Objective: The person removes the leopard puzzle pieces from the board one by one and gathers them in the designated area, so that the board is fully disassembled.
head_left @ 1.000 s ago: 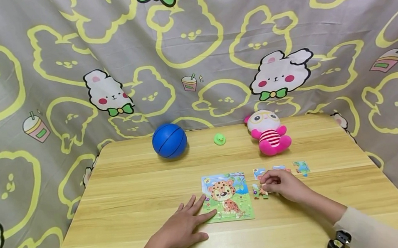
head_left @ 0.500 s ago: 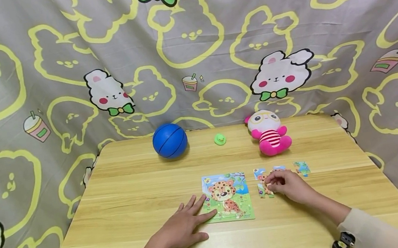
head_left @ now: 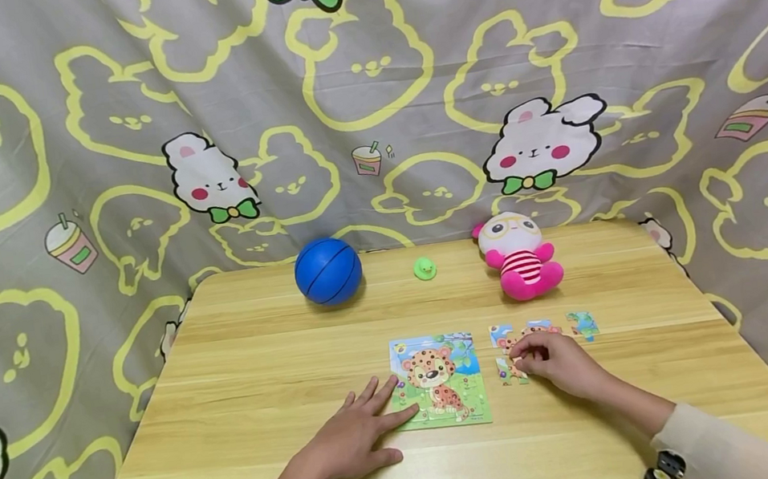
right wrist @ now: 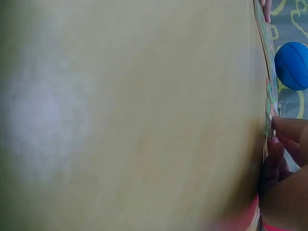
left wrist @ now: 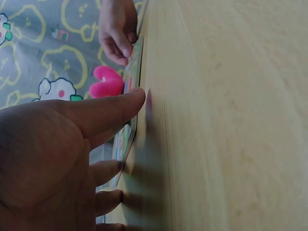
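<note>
A puzzle board [head_left: 474, 401] with a leopard picture lies flat on the wooden table. My left hand [head_left: 352, 442] is spread out beside it, with fingertips resting on its left edge; the left wrist view shows the thumb [left wrist: 110, 108] stretched straight. To the board's right, my right hand [head_left: 560, 362] pinches a puzzle piece [head_left: 504, 373] between thumb and fingers, low over the tabletop. Close beyond that hand lie loose pieces, among them a blue corner piece [head_left: 500, 333] and a leopard piece [head_left: 537, 327] partly hidden by the hand. Farther right is a blue-green piece [head_left: 583, 323].
Along the table's back stand a blue ball [head_left: 328, 272], a small green duck toy [head_left: 424, 269] and a pink panda plush [head_left: 521, 258]. A patterned curtain [head_left: 407, 83] hangs behind and at both sides of the table [head_left: 263, 369].
My right hand has shifted slightly right with the puzzle piece, away from the board, then barely moved. The left hand has stayed in place on the board's edge.
</note>
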A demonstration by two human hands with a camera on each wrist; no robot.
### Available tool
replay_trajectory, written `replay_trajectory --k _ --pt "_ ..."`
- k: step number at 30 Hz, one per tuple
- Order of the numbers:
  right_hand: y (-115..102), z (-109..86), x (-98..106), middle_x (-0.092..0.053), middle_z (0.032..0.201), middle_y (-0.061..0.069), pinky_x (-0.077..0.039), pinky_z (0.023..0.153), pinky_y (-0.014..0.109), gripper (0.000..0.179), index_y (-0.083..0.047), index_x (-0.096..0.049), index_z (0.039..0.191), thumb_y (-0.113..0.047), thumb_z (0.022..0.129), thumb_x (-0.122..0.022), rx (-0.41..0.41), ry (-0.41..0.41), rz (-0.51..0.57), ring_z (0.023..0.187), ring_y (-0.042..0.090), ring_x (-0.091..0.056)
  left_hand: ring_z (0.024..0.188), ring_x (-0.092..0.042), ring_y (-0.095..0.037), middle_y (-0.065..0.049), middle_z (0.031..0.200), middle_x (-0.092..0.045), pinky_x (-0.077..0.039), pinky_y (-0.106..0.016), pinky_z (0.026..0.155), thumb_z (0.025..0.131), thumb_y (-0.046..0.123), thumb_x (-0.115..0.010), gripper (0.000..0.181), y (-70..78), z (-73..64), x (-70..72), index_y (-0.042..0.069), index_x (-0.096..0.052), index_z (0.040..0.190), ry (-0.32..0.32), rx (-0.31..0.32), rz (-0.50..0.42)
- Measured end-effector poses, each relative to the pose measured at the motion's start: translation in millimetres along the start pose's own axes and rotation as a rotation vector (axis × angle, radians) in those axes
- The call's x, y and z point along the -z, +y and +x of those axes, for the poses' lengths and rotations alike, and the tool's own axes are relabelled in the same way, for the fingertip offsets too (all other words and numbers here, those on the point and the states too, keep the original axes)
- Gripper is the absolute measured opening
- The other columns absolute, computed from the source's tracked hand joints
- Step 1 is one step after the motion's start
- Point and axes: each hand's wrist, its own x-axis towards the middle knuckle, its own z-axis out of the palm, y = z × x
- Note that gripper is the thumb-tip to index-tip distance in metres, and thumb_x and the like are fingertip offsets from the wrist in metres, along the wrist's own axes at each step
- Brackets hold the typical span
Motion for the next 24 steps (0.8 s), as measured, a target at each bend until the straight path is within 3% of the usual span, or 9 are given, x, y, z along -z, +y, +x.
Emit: replay_trajectory --k 24 --pt "-2.3 0.3 2.8 -0.064 0.091 -0.003 -0.045 0.065 0.024 0.008 -0.015 -0.077 0.100 -0.012 0.092 -0.078 0.022 -0.007 -0.042 0.075 0.009 -0.052 0.156 -0.020 -0.041 -0.009 0.172 -0.018 -0.029 -0.066 0.117 0.098 0.050 -0.065 0.063 -1.0 1.0 -2.8 0.043 -0.042 0.157 0.024 -0.005 0.020"
